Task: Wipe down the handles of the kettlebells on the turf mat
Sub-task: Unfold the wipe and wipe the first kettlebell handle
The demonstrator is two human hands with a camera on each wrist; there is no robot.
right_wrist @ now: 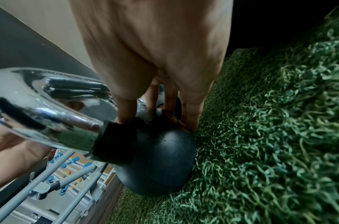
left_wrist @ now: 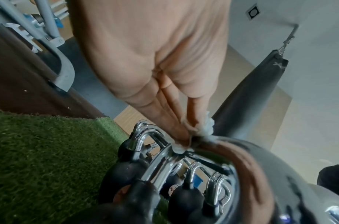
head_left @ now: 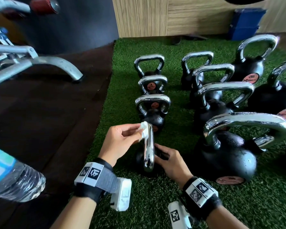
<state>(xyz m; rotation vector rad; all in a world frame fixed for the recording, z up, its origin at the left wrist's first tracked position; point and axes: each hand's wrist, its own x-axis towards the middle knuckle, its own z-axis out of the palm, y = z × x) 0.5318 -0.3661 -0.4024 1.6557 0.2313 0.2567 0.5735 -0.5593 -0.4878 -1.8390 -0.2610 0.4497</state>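
Broadly, the green turf mat (head_left: pixel 172 204) fills the lower right of the head view, its blades coarse and springy, and carries rows of kettlebells (head_left: pixel 228 146) with matt black round bodies and mirror-bright chrome loop handles; to its left lies dark brown flooring with a grey machine frame (head_left: pixel 40 63) at upper left and a clear ribbed water bottle (head_left: pixel 15 179) at lower left. Nearest the person, low centre, sits the small kettlebell (right_wrist: pixel 155 159) now in hand. Its chrome handle (head_left: pixel 149 149) is seen edge-on. The right hand (head_left: pixel 170 162) steadies it, fingers curled down round the black body. The left hand (head_left: pixel 120 141) pinches a crumpled white tissue wad (head_left: pixel 144 129) between fingertips and thumb, pressed to the far top bend of that handle. I judge the wiping of this handle is under way; next the wad should run along the loop and down both legs, then on to the neighbouring bells, the slick chrome needing firm pressure
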